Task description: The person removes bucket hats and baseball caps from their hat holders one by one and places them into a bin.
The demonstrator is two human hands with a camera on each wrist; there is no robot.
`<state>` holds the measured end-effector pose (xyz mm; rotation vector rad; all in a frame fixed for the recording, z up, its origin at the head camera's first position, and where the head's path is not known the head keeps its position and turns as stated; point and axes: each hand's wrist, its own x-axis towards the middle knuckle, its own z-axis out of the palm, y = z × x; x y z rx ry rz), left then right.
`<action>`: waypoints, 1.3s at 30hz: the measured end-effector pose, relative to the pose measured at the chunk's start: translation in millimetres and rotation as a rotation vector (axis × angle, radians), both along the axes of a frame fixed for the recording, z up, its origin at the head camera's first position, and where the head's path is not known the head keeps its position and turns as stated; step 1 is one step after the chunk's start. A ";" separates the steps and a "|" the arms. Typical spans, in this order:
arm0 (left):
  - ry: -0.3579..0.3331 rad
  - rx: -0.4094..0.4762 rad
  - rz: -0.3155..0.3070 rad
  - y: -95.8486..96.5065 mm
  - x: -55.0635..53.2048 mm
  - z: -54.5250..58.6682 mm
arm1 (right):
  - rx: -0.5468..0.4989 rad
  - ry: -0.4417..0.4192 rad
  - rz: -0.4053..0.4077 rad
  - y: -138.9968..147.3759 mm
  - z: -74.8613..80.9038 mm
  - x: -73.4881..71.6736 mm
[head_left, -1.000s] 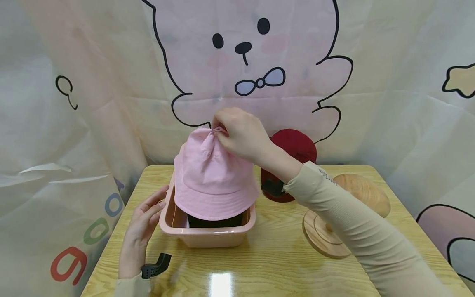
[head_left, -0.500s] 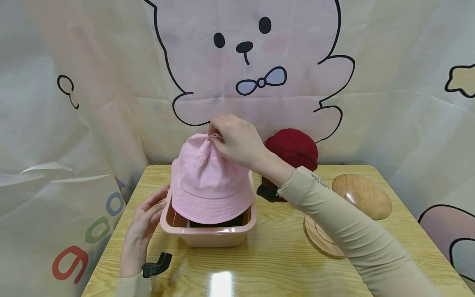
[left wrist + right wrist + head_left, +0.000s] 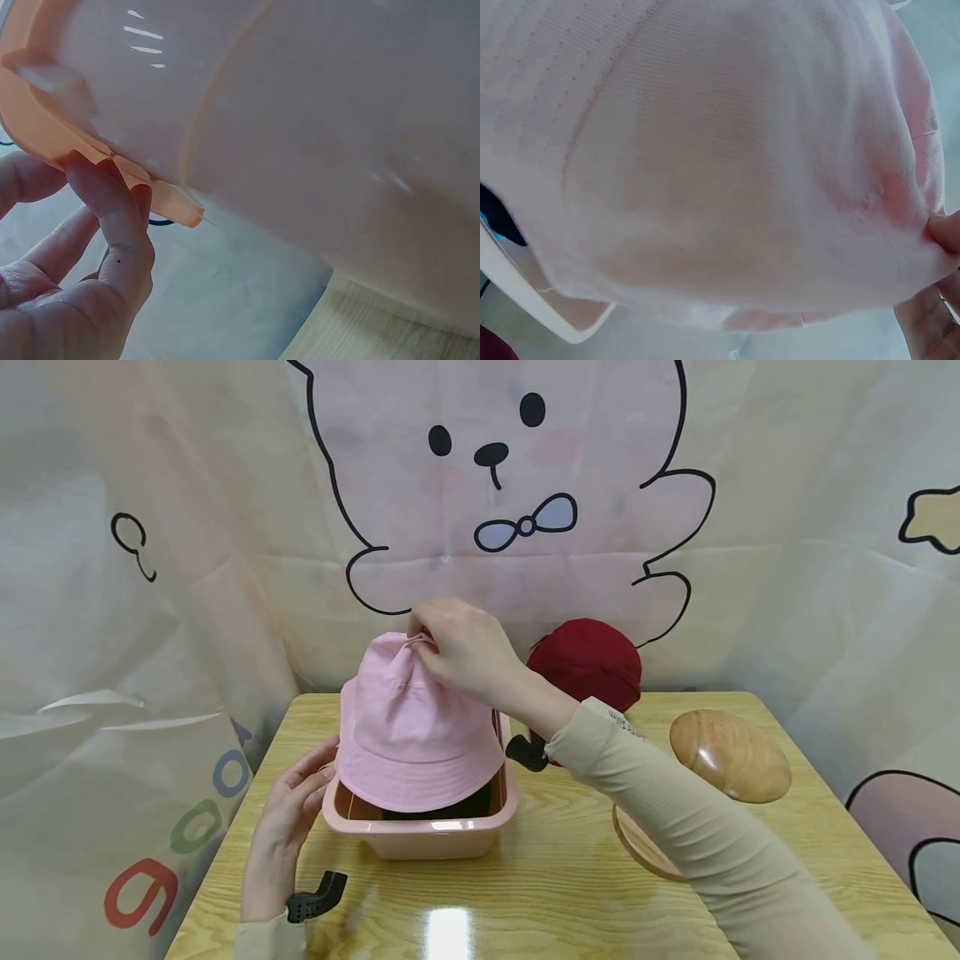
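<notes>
A pink bucket hat (image 3: 420,743) hangs brim down over a pink plastic basin (image 3: 420,839), its crown bunched where my right hand (image 3: 468,652) pinches the top. In the right wrist view the hat's cloth fills most of the picture, with the fingertips (image 3: 945,232) at its right edge. My left hand (image 3: 288,810) holds the basin's left rim with curved fingers; the left wrist view shows the fingers (image 3: 105,195) against the orange-looking rim (image 3: 37,127). Under the brim, a dark item (image 3: 457,806) lies inside the basin, mostly hidden.
Behind the right forearm, a dark red cap (image 3: 588,664) stands at the back of the wooden table (image 3: 555,877). A rounded wooden piece (image 3: 731,756) and a round wooden base (image 3: 641,843), partly covered by the sleeve, are at the right. A printed cloth backdrop surrounds the table.
My right hand has moved down and a little left with the pink bucket hat, bringing its brim lower over the basin. The left hand has stayed at the rim.
</notes>
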<state>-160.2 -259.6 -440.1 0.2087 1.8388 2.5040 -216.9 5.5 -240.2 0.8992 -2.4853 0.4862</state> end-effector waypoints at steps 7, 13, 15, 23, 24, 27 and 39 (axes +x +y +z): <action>0.027 0.015 -0.013 0.9 -0.9 0.0 | 0.013 -0.030 -0.021 2.1 -7.6 -1.9; 0.031 0.027 -0.025 -0.3 -1.2 0.9 | -0.017 -0.038 -0.046 11.9 -15.8 -5.9; 0.027 0.026 -0.024 -0.7 -1.2 1.3 | -0.023 -0.039 -0.044 14.2 -17.0 -6.7; 0.017 0.025 -0.013 -1.3 -1.6 -0.6 | 0.024 -0.100 -0.048 18.9 -23.4 -9.7; 0.014 0.023 -0.013 -1.3 -1.7 -1.0 | 0.029 -0.105 -0.049 19.2 -25.3 -10.4; 0.010 0.020 -0.011 -0.8 -1.5 -1.8 | 0.040 -0.110 -0.057 20.0 -31.4 -12.8; 0.021 0.009 -0.010 -1.4 -1.9 -2.2 | 0.121 -0.148 -0.071 17.2 -53.2 -16.1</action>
